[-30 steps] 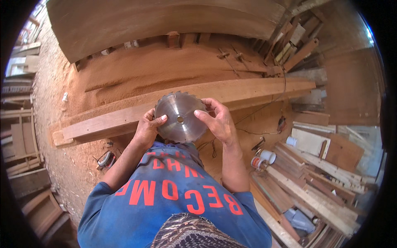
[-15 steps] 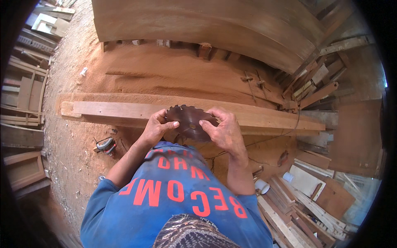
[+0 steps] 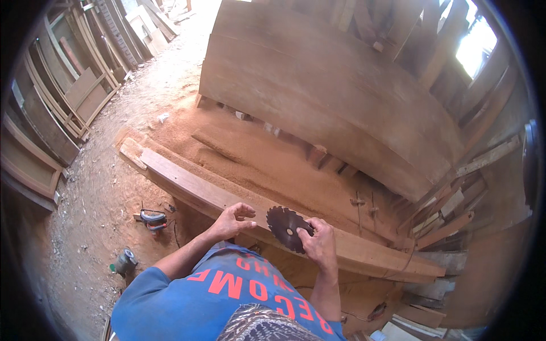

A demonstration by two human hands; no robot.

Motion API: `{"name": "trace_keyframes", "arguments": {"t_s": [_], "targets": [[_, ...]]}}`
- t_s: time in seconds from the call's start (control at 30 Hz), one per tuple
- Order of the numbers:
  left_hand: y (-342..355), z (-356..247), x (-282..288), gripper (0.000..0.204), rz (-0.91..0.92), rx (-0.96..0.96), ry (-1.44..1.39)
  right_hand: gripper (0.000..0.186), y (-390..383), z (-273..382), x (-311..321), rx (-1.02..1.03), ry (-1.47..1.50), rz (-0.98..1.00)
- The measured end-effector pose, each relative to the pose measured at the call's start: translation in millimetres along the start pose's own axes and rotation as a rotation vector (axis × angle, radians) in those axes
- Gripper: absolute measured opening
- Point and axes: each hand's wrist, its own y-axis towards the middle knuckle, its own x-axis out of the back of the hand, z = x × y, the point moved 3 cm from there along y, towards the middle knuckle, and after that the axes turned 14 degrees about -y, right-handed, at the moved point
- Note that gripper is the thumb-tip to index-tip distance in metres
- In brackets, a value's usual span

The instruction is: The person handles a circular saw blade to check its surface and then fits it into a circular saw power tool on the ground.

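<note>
R hand [image 3: 319,241]: fingers & thumb closed on blade [image 3: 278,223] at its R rim. L hand [image 3: 230,223] half open, holding nth — just off blade's L rim. Blade's up, seen vs. beam's [image 3: 185,177] near edge; block [image 3: 132,152] at beam's L end. Power tool [image 3: 153,220] on floor [image 3: 96,227], near side — big board [image 3: 318,96] past beam's far edge.

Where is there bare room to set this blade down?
Atop the beam, between its end block and the left hand; also the sawdust between beam and panel. Crowded: mid-beam, by the blade and right hand; scrap wood at right; frames far left.
</note>
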Motion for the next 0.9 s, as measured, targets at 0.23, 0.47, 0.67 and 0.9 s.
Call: {"name": "trace_keyframes", "arguments": {"t_s": [0.23,0.47,0.67,0.9], "targets": [[-1.1,-3.0,-31.0,0.055,0.129,-0.040,-0.114,0.014,-12.1,-10.2,0.1,-0.258,0.302,0.131],[7.8,-5.1,-64.2,0.032,0.194,0.122,-0.448,0.066,-8.1,-40.7,8.1,-0.137,0.505,0.122],[2.7,-31.3,-67.2,0.035,0.050,0.005,-0.479,0.091,-15.6,-52.9,57.3,-0.209,0.459,-0.209],[2.1,-13.0,-74.2,0.031,-0.049,0.052,-0.476,0.054,-49.9,1.0,24.5,0.164,-0.217,-0.365]]}}
